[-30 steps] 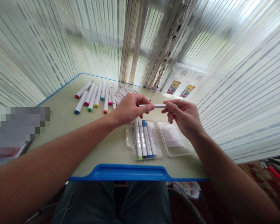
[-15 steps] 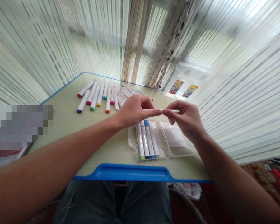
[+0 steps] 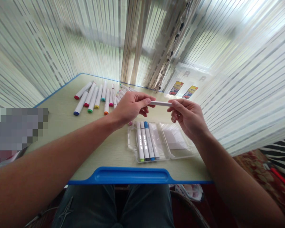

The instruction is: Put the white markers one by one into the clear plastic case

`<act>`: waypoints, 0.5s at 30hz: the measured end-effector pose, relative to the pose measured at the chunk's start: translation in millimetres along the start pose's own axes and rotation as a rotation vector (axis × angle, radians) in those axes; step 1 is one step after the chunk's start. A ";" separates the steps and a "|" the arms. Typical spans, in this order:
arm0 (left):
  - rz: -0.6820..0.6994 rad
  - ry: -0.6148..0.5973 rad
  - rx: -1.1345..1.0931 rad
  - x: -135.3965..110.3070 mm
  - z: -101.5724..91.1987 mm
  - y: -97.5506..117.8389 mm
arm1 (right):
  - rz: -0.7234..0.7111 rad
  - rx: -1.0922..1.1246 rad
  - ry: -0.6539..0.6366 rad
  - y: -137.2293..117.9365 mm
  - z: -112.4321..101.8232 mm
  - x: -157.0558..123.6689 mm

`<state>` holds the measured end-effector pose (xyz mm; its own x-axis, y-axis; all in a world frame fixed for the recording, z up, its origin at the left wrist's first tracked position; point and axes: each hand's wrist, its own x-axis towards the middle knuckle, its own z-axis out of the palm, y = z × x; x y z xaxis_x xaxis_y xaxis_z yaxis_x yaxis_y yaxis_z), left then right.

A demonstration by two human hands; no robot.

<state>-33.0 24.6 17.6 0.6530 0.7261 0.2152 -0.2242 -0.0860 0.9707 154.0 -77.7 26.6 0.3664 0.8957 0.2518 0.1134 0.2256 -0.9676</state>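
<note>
A white marker (image 3: 161,103) is held level above the table, one end in each hand. My left hand (image 3: 135,106) pinches its left end between thumb and fingers. At the other end, my right hand (image 3: 184,112) closes its thumb and fingertips on the barrel, covering that tip. Below the hands lies an open clear plastic case (image 3: 165,155). Several markers (image 3: 146,142) stand side by side in its left half, with lime, dark and blue ends. Loose white markers (image 3: 92,99) with coloured ends are spread beyond my left hand, which partly hides some of them.
The pale table (image 3: 102,139) has a blue rim and a blue pen groove (image 3: 133,175) at the near edge. A clear container with two labels (image 3: 184,90) stands at the back right, by string curtains (image 3: 95,47). A blurred-out object (image 3: 14,133) is at the left.
My hands have moved apart along the marker, so more of its barrel shows between them. Its green end is now hidden. The view has shifted slightly.
</note>
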 end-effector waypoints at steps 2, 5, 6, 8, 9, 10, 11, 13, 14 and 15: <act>-0.037 0.011 -0.076 0.6 -0.3 0.2 | 0.003 0.009 0.006 -0.7 0.1 0.1; -0.071 0.020 -0.151 1.0 -0.3 1.6 | 0.013 0.008 0.015 -1.2 -0.2 0.3; -0.075 0.022 -0.159 1.0 -0.2 2.1 | 0.016 0.005 0.019 -1.3 -0.3 0.4; -0.071 0.029 -0.154 0.6 -0.2 2.6 | 0.015 -0.004 0.024 -1.3 -0.4 0.4; -0.067 0.031 -0.142 0.3 -0.3 2.6 | 0.010 -0.011 0.024 -1.3 -0.3 0.3; -0.063 0.029 -0.125 0.1 -0.5 2.4 | 0.002 -0.019 0.024 -1.2 -0.3 0.2; -0.059 0.025 -0.103 -0.1 -0.8 2.1 | -0.008 -0.028 0.022 -1.2 -0.1 0.0; -0.051 0.010 -0.051 -0.4 -1.6 1.4 | -0.028 -0.047 0.019 -0.8 0.2 -0.4; -0.045 0.000 -0.024 -0.5 -1.9 1.2 | -0.034 -0.055 0.017 -0.5 0.3 -0.6; -0.035 -0.010 0.005 -0.7 -2.1 1.1 | -0.036 -0.063 0.013 0.0 0.4 -0.7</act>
<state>-35.3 25.4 18.3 0.6676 0.7219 0.1819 -0.1975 -0.0638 0.9782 153.4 -78.1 26.4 0.3732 0.8821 0.2874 0.1848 0.2329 -0.9548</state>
